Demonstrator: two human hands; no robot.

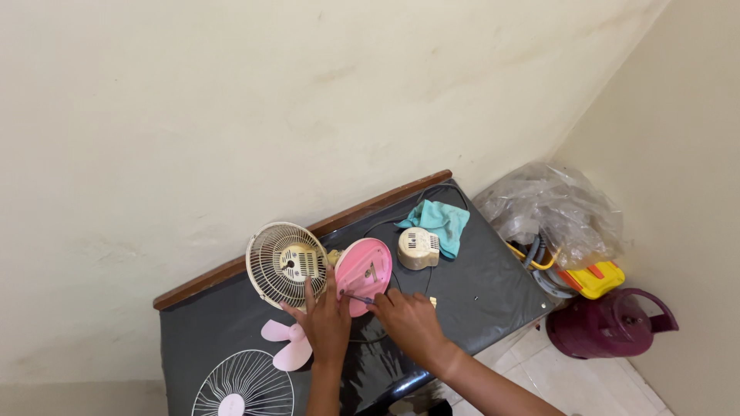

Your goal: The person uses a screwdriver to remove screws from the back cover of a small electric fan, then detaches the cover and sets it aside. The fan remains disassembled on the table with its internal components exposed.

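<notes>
A small fan lies in pieces on a table covered with a dark sheet (493,285). My left hand (325,322) rests against the cream rear grille (285,264) and the pink oval base (363,275). My right hand (408,320) grips a thin screwdriver (356,297) whose tip touches the pink base. A pink fan blade (284,344) lies below the grille. The white front grille (243,385) sits at the near left. A cream motor housing (418,248) stands beside a teal cloth (441,221).
A black cord (432,197) loops over the table's far side. To the right, on the tiled floor, stand a maroon jug (609,325), a yellow box (597,279) and a crumpled clear plastic bag (555,208). Cream walls close in behind and right.
</notes>
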